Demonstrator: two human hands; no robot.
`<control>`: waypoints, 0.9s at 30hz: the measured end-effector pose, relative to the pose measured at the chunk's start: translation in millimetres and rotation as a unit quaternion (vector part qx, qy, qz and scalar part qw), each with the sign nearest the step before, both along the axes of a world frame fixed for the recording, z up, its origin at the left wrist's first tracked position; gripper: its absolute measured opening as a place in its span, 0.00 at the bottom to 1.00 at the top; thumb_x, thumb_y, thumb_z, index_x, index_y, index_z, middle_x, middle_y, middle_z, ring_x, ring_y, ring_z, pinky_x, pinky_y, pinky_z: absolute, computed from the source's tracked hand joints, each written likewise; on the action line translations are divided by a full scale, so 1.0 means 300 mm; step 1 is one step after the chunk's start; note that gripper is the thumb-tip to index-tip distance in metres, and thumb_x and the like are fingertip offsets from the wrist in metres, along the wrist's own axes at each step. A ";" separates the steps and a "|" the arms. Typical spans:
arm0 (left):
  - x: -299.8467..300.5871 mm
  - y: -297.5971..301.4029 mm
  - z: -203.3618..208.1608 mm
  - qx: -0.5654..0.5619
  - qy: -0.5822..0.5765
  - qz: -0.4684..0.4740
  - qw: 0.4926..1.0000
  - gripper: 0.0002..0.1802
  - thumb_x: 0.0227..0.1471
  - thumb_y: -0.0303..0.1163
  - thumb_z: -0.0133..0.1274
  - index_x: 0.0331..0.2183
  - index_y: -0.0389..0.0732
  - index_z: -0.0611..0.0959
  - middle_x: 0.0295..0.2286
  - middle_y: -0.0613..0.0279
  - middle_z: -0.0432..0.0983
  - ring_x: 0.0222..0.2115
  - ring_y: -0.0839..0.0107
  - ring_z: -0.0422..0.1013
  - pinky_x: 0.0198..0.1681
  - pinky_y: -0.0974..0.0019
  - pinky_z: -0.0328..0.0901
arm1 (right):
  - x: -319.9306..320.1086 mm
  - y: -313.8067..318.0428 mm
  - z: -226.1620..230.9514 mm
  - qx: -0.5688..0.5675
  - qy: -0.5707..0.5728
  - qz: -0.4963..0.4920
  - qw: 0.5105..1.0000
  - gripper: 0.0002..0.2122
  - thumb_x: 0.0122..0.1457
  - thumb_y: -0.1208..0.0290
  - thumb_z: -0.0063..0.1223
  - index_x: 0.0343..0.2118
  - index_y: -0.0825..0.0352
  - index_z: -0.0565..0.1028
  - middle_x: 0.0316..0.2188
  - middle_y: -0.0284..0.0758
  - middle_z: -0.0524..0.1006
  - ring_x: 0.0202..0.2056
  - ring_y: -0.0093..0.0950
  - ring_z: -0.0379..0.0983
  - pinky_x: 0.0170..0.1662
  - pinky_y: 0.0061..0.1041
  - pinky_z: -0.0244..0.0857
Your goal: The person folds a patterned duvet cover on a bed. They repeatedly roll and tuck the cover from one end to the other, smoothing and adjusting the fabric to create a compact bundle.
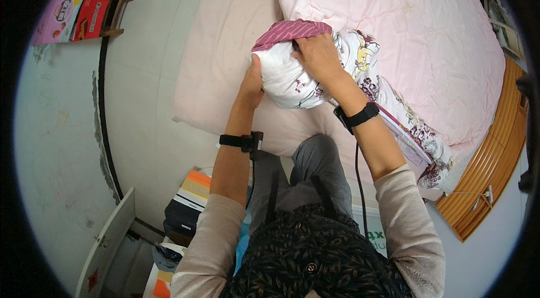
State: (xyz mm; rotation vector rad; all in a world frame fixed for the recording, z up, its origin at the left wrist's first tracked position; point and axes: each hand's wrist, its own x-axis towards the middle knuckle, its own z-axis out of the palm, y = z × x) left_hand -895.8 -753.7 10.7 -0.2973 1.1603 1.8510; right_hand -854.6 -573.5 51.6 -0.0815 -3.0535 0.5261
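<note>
Pillow [292,81]: a white pillow printed with purple flowers is held at the near edge of the bed, above the person's knees; it is bunched into a rounded lump.
Pillow axis: the long axis runs from upper left to lower right, the bunched end toward the upper left, the rest trailing down and right inside the case.
Pillowcase [394,112]: a floral case with a purple-striped lining is drawn partly over the pillow; the striped opening [289,32] is folded back over the top of the lump.
Left hand [252,81]: it is pressed against the left side of the pillow, fingers closed on the fabric; a black band is worn on the wrist.
Right hand [318,56]: it is laid over the top of the pillow, fingers curled and clamped on the striped edge of the case; a black watch is worn on the wrist.
Quilt [405,28]: a pale pink quilt is spread over the far and right part of the bed, just behind the pillow.
Bed sheet [225,45]: a lighter pink sheet is seen left of the pillow.
Bed frame [489,163]: a curved wooden edge is seen at the right.
Floor items: stacked books [191,191] are seen at lower left, well apart from the pillow; colourful boxes [79,11] stand at upper left.
</note>
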 end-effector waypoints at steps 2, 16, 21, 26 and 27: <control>-0.010 -0.003 -0.006 -0.006 0.022 -0.010 1.000 0.42 0.57 0.61 0.32 0.53 0.30 0.64 0.51 0.52 0.65 0.51 0.65 0.64 0.53 0.64 0.59 | -0.005 0.053 0.031 0.016 0.146 0.025 0.989 0.07 0.46 0.75 0.55 0.30 0.66 0.74 0.26 0.37 0.74 0.33 0.35 0.70 0.36 0.35 0.63; -0.027 -0.036 -0.001 -0.168 0.089 -0.037 0.981 0.39 0.56 0.58 0.39 0.49 0.27 0.69 0.44 0.52 0.71 0.42 0.68 0.68 0.47 0.67 0.61 | -0.096 0.188 -0.007 -0.505 -0.217 -0.252 0.796 0.11 0.56 0.70 0.47 0.38 0.70 0.74 0.27 0.30 0.75 0.26 0.21 0.68 0.34 0.22 0.66; -0.055 -0.008 0.004 -0.314 0.289 0.014 0.904 0.27 0.54 0.47 0.49 0.45 0.33 0.74 0.41 0.53 0.73 0.42 0.64 0.68 0.47 0.64 0.61 | -0.070 0.165 -0.073 -0.593 -0.156 -0.316 0.724 0.11 0.56 0.67 0.47 0.33 0.70 0.75 0.21 0.28 0.70 0.20 0.17 0.63 0.17 0.19 0.58; -0.013 0.057 -0.004 -0.282 0.799 0.030 0.531 0.12 0.50 0.30 0.49 0.37 0.36 0.77 0.35 0.53 0.73 0.39 0.55 0.69 0.45 0.58 0.62 | -0.063 0.115 -0.134 -0.547 -0.145 -0.311 0.764 0.10 0.54 0.66 0.49 0.30 0.68 0.75 0.16 0.27 0.69 0.14 0.17 0.60 0.16 0.20 0.55; -0.006 0.072 -0.011 -0.178 0.799 -0.071 0.570 0.10 0.46 0.24 0.50 0.35 0.35 0.77 0.35 0.54 0.74 0.39 0.54 0.70 0.44 0.56 0.64 | -0.055 0.111 -0.142 -0.549 -0.166 -0.308 0.759 0.10 0.54 0.66 0.49 0.30 0.68 0.75 0.16 0.29 0.70 0.14 0.18 0.61 0.16 0.21 0.55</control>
